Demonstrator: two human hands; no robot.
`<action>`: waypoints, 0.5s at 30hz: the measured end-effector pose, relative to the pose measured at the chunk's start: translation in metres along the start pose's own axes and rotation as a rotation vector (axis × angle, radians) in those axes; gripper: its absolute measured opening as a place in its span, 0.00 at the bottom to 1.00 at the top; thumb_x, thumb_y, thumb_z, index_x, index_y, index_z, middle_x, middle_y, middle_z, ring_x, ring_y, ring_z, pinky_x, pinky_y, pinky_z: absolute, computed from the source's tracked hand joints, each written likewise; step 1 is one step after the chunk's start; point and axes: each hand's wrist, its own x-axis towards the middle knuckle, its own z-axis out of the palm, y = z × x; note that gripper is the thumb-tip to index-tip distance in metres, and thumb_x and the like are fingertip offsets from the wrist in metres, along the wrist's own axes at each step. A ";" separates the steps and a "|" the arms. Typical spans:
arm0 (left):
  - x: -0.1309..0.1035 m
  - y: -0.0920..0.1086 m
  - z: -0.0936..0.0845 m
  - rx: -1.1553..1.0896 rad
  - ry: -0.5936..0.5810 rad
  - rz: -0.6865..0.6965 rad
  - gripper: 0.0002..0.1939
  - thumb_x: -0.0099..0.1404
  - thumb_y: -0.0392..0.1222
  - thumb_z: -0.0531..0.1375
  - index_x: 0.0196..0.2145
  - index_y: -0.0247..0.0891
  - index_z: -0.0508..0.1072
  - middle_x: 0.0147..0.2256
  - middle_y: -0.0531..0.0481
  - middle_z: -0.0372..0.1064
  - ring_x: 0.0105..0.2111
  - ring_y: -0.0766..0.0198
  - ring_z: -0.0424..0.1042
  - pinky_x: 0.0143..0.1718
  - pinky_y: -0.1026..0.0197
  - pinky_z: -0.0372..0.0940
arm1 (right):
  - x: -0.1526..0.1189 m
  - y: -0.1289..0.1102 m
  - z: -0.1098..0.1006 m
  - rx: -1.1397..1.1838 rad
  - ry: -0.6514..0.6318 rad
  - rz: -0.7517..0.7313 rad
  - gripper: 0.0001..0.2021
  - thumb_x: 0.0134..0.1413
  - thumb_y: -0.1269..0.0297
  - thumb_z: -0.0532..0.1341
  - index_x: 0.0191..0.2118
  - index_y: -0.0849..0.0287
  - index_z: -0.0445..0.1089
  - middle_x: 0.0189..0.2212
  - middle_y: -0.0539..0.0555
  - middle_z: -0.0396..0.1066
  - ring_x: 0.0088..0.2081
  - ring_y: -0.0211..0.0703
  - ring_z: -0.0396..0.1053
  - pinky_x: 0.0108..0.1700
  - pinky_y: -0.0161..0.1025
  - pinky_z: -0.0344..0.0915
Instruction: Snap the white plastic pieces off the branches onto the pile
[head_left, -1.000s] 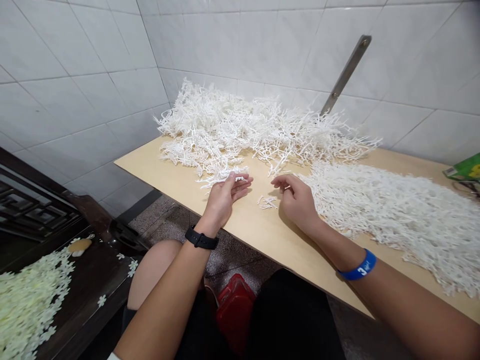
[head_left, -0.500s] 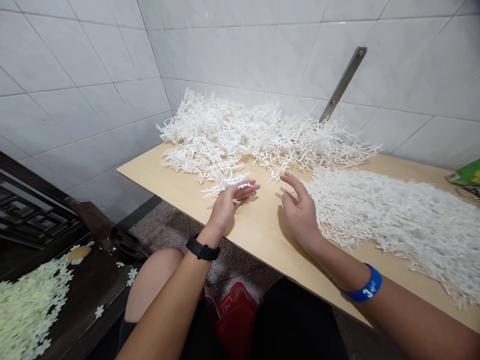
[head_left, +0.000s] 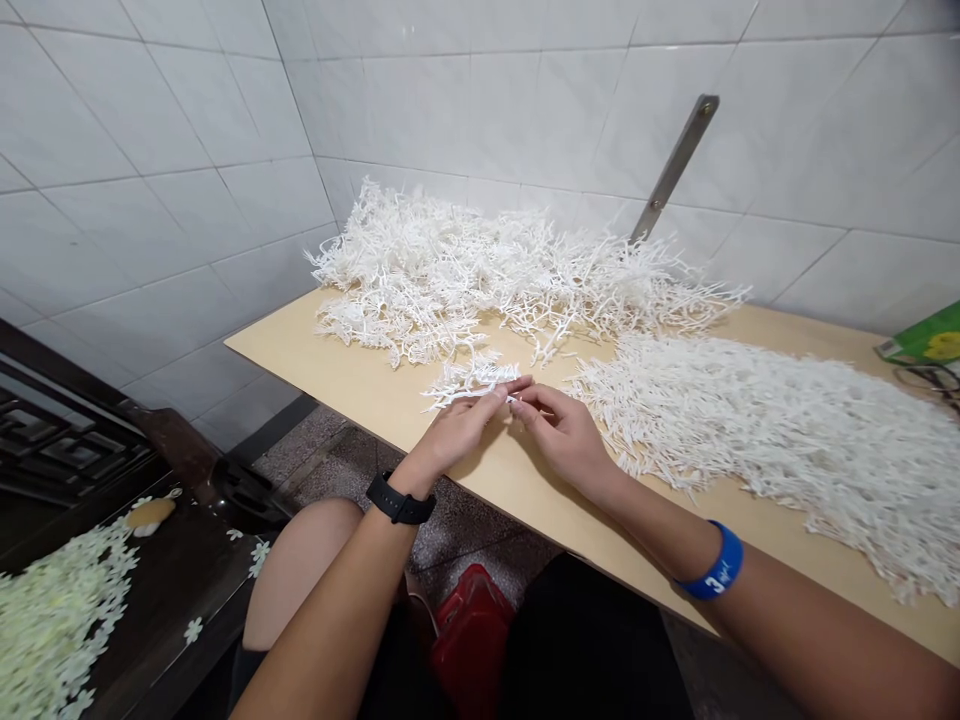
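White branching pieces [head_left: 469, 378] stick out from my left hand [head_left: 469, 425], whose thumb and fingers are closed on them. My right hand [head_left: 562, 435] meets it fingertip to fingertip, pinching the near end of the white piece. Both hands are just above the front part of the light wooden board [head_left: 510, 480]. Behind them lies a tall tangled heap of white branched pieces [head_left: 480, 260]. To the right spreads a flatter pile of small white pieces [head_left: 765, 420].
A metal bar [head_left: 675, 165] rises by the tiled wall. A green packet [head_left: 926, 335] lies at the far right near dark-framed glasses [head_left: 926, 378]. Pale flower-shaped pieces [head_left: 60, 610] cover a dark wooden seat at left. Something red [head_left: 476, 635] is below the board.
My right hand has moved left to meet my left hand, and its fingers have closed. My left thumb now presses on the white branching piece. The view has shifted slightly.
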 end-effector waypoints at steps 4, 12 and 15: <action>0.001 -0.001 0.003 0.003 0.154 -0.054 0.12 0.66 0.50 0.61 0.36 0.42 0.81 0.40 0.46 0.79 0.46 0.54 0.75 0.53 0.58 0.64 | 0.001 -0.005 0.001 -0.063 -0.072 -0.028 0.13 0.62 0.60 0.56 0.29 0.59 0.69 0.38 0.57 0.75 0.31 0.42 0.66 0.33 0.39 0.60; 0.013 -0.005 0.002 -0.278 0.242 0.024 0.20 0.69 0.54 0.55 0.38 0.35 0.78 0.34 0.42 0.79 0.37 0.59 0.77 0.45 0.57 0.69 | -0.002 -0.005 -0.001 -0.111 -0.066 -0.075 0.13 0.62 0.62 0.55 0.26 0.58 0.66 0.22 0.50 0.66 0.26 0.38 0.62 0.29 0.37 0.57; 0.011 -0.006 0.004 -0.213 0.081 0.084 0.20 0.72 0.52 0.51 0.53 0.44 0.75 0.52 0.46 0.74 0.54 0.58 0.70 0.54 0.57 0.63 | 0.000 -0.001 0.003 0.039 -0.062 0.012 0.11 0.62 0.59 0.56 0.36 0.60 0.72 0.30 0.54 0.73 0.31 0.41 0.69 0.34 0.39 0.64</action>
